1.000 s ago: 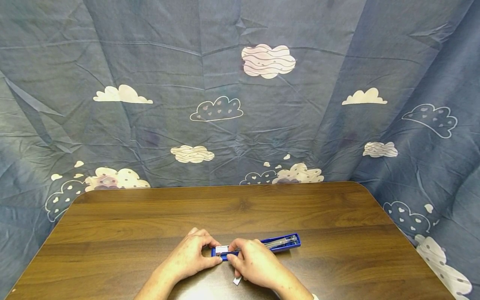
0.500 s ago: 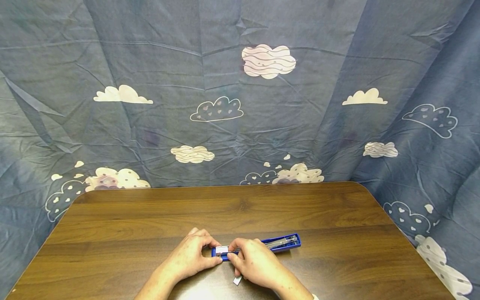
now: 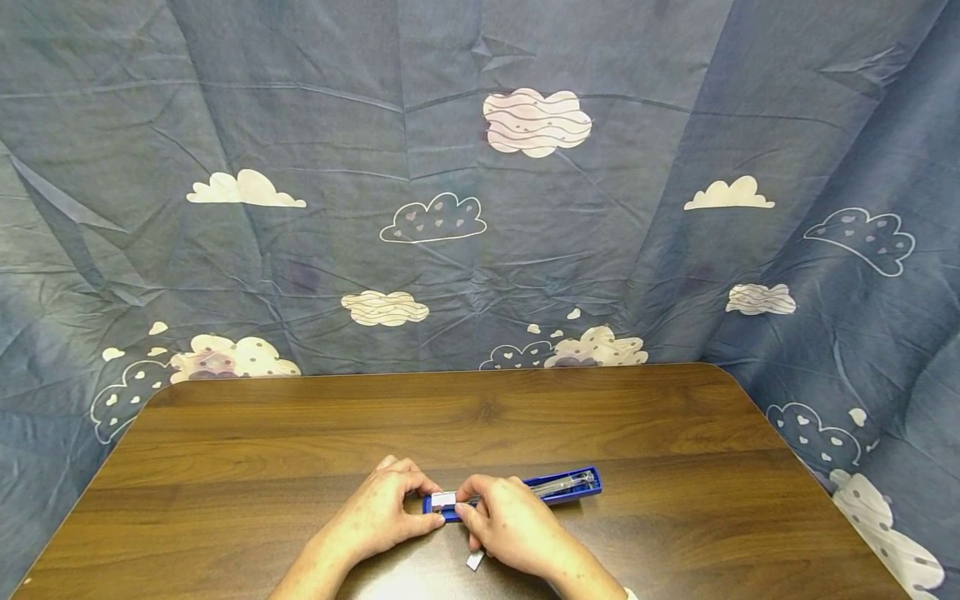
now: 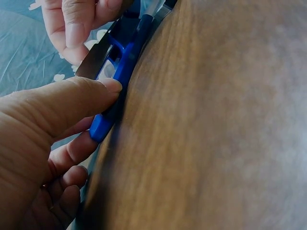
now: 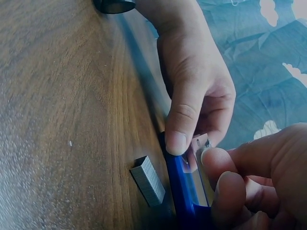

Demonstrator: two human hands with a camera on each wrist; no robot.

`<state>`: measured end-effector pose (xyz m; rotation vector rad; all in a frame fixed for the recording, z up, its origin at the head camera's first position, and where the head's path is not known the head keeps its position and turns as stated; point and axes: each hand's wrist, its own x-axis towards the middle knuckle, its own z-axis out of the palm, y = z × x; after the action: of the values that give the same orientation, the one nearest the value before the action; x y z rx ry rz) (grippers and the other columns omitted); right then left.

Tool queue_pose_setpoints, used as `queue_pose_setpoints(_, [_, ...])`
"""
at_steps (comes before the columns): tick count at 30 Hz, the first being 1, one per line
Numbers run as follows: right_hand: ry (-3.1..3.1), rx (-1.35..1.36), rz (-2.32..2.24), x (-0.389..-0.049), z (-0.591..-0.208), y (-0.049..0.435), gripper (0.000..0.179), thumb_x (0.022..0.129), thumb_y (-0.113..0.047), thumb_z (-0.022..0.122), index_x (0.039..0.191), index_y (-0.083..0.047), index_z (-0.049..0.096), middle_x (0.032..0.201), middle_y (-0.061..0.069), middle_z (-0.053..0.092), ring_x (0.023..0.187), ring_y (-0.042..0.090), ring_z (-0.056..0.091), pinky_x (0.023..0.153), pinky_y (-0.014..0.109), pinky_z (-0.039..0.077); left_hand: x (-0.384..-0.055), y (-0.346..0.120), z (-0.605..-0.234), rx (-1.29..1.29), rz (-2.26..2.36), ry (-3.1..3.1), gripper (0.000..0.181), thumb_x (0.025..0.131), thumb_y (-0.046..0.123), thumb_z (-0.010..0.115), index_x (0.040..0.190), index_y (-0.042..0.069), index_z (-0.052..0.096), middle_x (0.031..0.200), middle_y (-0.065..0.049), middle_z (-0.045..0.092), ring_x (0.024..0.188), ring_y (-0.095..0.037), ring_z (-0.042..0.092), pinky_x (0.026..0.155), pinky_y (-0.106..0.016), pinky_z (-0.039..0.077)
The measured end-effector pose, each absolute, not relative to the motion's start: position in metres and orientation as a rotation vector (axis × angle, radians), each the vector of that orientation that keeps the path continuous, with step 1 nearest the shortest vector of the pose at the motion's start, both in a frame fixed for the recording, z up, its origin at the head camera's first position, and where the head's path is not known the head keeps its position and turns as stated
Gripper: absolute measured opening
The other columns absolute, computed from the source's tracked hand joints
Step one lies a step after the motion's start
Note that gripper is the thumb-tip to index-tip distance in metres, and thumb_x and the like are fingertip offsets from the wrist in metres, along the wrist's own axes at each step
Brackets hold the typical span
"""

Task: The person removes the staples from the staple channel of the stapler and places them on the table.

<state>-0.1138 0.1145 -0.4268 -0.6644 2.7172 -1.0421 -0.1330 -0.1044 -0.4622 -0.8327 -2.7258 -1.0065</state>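
Observation:
A blue stapler (image 3: 585, 481) lies opened out flat on the wooden table, its metal parts showing inside. At its left end my left hand (image 3: 386, 510) grips the blue body, thumb on the near side and fingers on the far side. My right hand (image 3: 517, 527) pinches the silver metal channel of the stapler between thumb and forefinger, just right of the left hand. A strip of staples (image 5: 147, 181) rests on the table beside the stapler, partly under the right hand in the head view. The stapler's middle is hidden behind the right hand.
The brown wooden table (image 3: 300, 425) has a rounded far edge. Behind it hangs a blue-grey curtain (image 3: 600, 250) printed with clouds, which also comes round both sides.

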Motion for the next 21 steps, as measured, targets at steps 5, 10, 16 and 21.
queue_pose_setpoints(5, [2.725, -0.658, -1.054, -0.1141, -0.4266, 0.114, 0.006, 0.097, -0.019, 0.067, 0.1, -0.014, 0.069, 0.054, -0.02, 0.059, 0.042, -0.006, 0.046, 0.046, 0.019, 0.039, -0.1321, -0.1041, -0.4623, -0.815, -0.994, -2.742, 0.022, 0.075, 0.032, 0.089, 0.093, 0.024, 0.077, 0.088, 0.017, 0.063, 0.085, -0.005, 0.05, 0.073, -0.022, 0.045])
queue_pose_setpoints(10, [2.703, -0.648, -1.079, -0.1149, -0.427, 0.1137, 0.006, 0.098, -0.019, 0.067, 0.1, -0.014, 0.069, 0.055, -0.02, 0.059, 0.042, -0.005, 0.046, 0.044, 0.02, 0.039, -0.132, -0.1042, -0.4624, -0.809, -0.976, -2.75, 0.022, 0.075, 0.031, 0.089, 0.093, 0.024, 0.078, 0.088, 0.017, 0.063, 0.085, -0.005, 0.049, 0.073, -0.022, 0.045])
queue_pose_setpoints(16, [2.681, -0.657, -1.102, -0.1149, -0.4284, 0.1125, 0.007, 0.098, -0.018, 0.067, 0.101, -0.012, 0.069, 0.056, -0.018, 0.061, 0.043, -0.005, 0.047, 0.044, 0.02, 0.04, -0.1319, -0.1041, -0.4623, -0.813, -0.979, -2.752, 0.022, 0.075, 0.032, 0.089, 0.093, 0.025, 0.078, 0.088, 0.017, 0.063, 0.084, -0.005, 0.048, 0.073, -0.021, 0.044])
queue_pose_setpoints(21, [2.678, -0.665, -1.1, -0.1146, -0.4295, 0.1115, 0.009, 0.098, -0.02, 0.066, 0.101, -0.012, 0.07, 0.055, -0.019, 0.061, 0.042, -0.006, 0.046, 0.044, 0.019, 0.04, -0.1319, -0.1042, -0.4627, -0.819, -0.974, -2.749, 0.021, 0.076, 0.033, 0.088, 0.092, 0.025, 0.077, 0.088, 0.017, 0.063, 0.084, -0.004, 0.048, 0.073, -0.021, 0.044])
